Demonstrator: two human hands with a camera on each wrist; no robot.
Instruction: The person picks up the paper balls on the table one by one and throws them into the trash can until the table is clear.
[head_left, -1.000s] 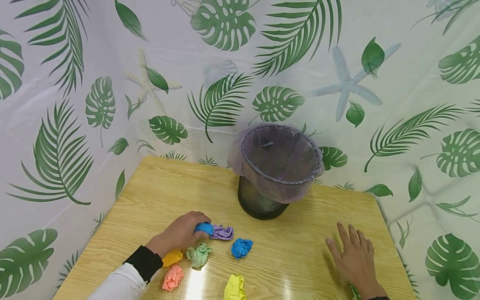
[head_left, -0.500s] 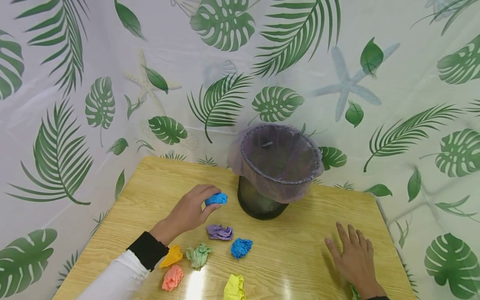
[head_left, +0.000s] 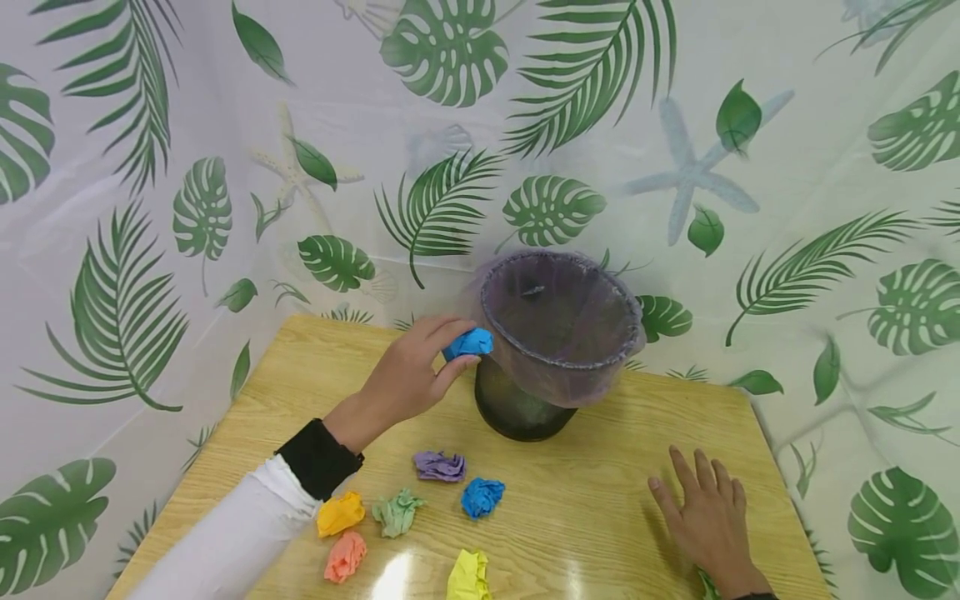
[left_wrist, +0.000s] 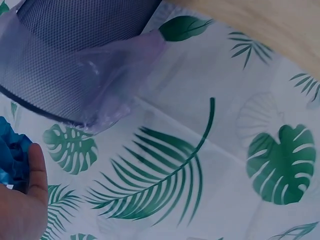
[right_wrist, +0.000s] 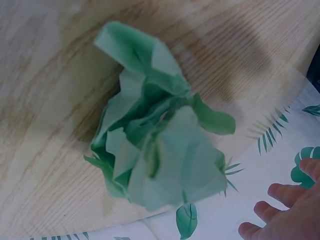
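Observation:
My left hand [head_left: 408, 372] pinches a crumpled ball of blue paper [head_left: 469, 342] between thumb and fingers, raised close to the left rim of a dark mesh bin [head_left: 517, 408]. A thin purple bag [head_left: 577, 379] lines the bin and folds down over its outside. In the left wrist view the blue paper ball [left_wrist: 12, 155] shows at the left edge, near the bin's rim. My right hand [head_left: 707, 517] is over the table's right side with fingers spread, holding nothing. A crumpled green paper ball [right_wrist: 155, 130] fills the right wrist view, mostly hidden under that wrist in the head view.
On the wooden table [head_left: 592, 483] lie crumpled paper balls: purple [head_left: 439, 466], another blue [head_left: 482, 497], pale green [head_left: 398, 512], orange [head_left: 341, 513], coral [head_left: 346, 557] and yellow [head_left: 469, 577]. A leaf-patterned sheet [head_left: 442, 208] hangs behind the table and at its sides.
My left hand has lifted the blue paper ball from beside the purple one and carried it up and rightward to the bin's rim. The right hand stays in place.

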